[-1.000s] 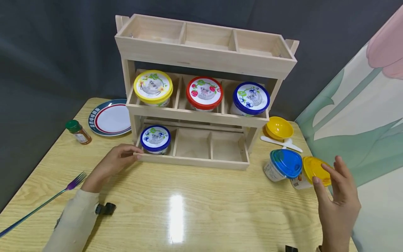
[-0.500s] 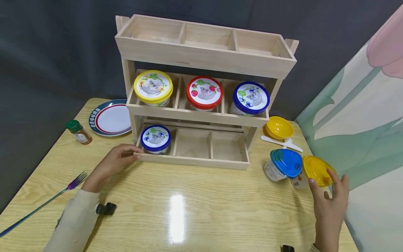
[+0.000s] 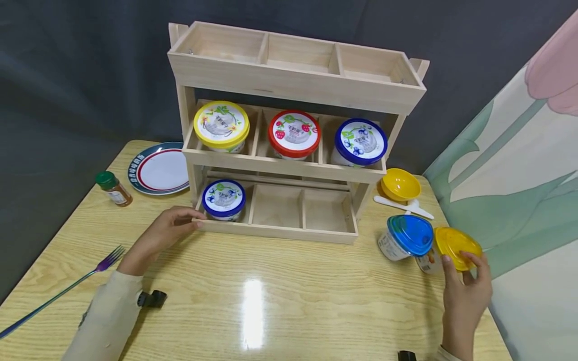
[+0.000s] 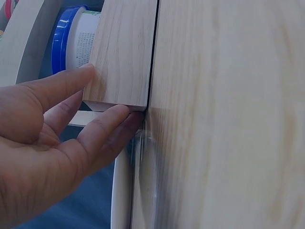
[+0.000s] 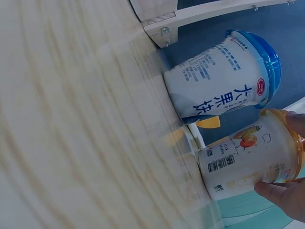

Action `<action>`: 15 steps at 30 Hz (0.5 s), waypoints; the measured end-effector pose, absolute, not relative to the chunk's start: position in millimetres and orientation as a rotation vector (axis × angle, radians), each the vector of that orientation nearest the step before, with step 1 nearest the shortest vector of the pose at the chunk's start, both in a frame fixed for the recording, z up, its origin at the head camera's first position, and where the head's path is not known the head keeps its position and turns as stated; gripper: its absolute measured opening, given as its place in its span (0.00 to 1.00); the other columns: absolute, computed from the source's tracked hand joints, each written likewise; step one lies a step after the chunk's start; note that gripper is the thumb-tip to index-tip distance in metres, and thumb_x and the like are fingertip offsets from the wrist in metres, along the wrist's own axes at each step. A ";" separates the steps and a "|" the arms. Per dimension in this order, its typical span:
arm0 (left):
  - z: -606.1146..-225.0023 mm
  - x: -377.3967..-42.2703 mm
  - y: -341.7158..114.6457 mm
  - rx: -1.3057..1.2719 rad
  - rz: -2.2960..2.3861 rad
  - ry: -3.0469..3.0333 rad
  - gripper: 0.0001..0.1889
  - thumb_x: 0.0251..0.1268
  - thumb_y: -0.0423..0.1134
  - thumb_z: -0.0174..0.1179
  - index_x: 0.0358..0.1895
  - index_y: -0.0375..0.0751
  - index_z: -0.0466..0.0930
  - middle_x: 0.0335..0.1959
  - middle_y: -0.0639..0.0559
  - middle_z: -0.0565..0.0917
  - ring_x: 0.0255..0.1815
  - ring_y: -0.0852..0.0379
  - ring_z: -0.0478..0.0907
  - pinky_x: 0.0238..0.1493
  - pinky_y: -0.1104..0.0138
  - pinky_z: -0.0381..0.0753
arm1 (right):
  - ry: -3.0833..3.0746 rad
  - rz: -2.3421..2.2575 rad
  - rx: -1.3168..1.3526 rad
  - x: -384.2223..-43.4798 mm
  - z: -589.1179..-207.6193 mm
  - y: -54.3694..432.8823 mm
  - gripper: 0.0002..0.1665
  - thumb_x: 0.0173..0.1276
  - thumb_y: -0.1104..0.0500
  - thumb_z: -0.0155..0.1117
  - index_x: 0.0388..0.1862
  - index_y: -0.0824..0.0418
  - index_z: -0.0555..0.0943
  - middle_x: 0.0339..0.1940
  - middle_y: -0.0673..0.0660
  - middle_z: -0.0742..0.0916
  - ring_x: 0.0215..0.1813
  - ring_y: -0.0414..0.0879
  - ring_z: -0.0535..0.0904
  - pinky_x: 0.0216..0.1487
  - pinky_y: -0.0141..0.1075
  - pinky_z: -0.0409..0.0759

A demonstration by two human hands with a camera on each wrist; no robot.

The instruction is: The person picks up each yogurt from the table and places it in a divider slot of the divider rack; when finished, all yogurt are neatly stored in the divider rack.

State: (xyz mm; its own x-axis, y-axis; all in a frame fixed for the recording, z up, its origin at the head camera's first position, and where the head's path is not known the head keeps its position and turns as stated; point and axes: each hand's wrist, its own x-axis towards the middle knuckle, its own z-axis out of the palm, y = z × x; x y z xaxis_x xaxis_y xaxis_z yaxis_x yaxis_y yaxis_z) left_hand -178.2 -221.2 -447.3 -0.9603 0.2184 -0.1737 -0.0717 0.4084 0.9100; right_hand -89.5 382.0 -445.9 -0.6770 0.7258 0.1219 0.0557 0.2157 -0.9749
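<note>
My left hand (image 3: pixel 167 233) rests its fingertips against the front left corner of the wooden rack's bottom tier (image 3: pixel 275 232); in the left wrist view its fingers (image 4: pixel 102 129) touch the board's end and edge. Beside those fingers stands a blue-lidded tub (image 3: pixel 223 199) in the left compartment. On the right, my right hand (image 3: pixel 467 296) grips a white cup with a yellow lid (image 3: pixel 456 245), digits on either side of the lid. In the right wrist view, that cup (image 5: pixel 248 164) stands on the table beside a white cup with a blue lid (image 5: pixel 219 78).
The middle tier holds a yellow-lidded (image 3: pixel 221 125), a red-lidded (image 3: pixel 294 134) and a blue-lidded tub (image 3: pixel 361 141). At left are a plate (image 3: pixel 160 170), a spice jar (image 3: pixel 114 189) and a long fork (image 3: pixel 67 293). A yellow bowl (image 3: pixel 400 184) and white spoon (image 3: pixel 402 205) lie behind the cups.
My right hand has moved left and closed in on the yellow-lidded cup, its fingers now on the lid. My left hand has stayed at the rack's corner.
</note>
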 end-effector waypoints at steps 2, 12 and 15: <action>-447.3 -178.5 -221.1 0.133 1.571 2.405 0.15 0.85 0.35 0.60 0.62 0.28 0.83 0.73 0.29 0.71 0.69 0.30 0.75 0.66 0.43 0.75 | -1.844 1.539 -0.694 -88.5 -446.5 381.3 0.20 0.76 0.68 0.70 0.64 0.57 0.83 0.88 0.57 0.65 0.82 0.60 0.68 0.55 0.18 0.77; -446.3 -177.9 -221.1 0.138 1.570 2.414 0.14 0.84 0.35 0.60 0.62 0.28 0.84 0.71 0.31 0.75 0.67 0.34 0.78 0.63 0.50 0.76 | -1.639 1.519 -0.414 -84.9 -432.5 372.6 0.23 0.71 0.80 0.66 0.62 0.69 0.79 0.88 0.59 0.62 0.80 0.59 0.70 0.64 0.26 0.79; -445.6 -177.8 -221.0 0.147 1.575 2.407 0.15 0.85 0.35 0.60 0.62 0.28 0.84 0.70 0.31 0.76 0.66 0.36 0.78 0.61 0.54 0.76 | -1.546 1.515 -0.221 -83.3 -424.8 366.2 0.23 0.67 0.84 0.65 0.61 0.77 0.78 0.89 0.62 0.60 0.80 0.63 0.70 0.67 0.31 0.79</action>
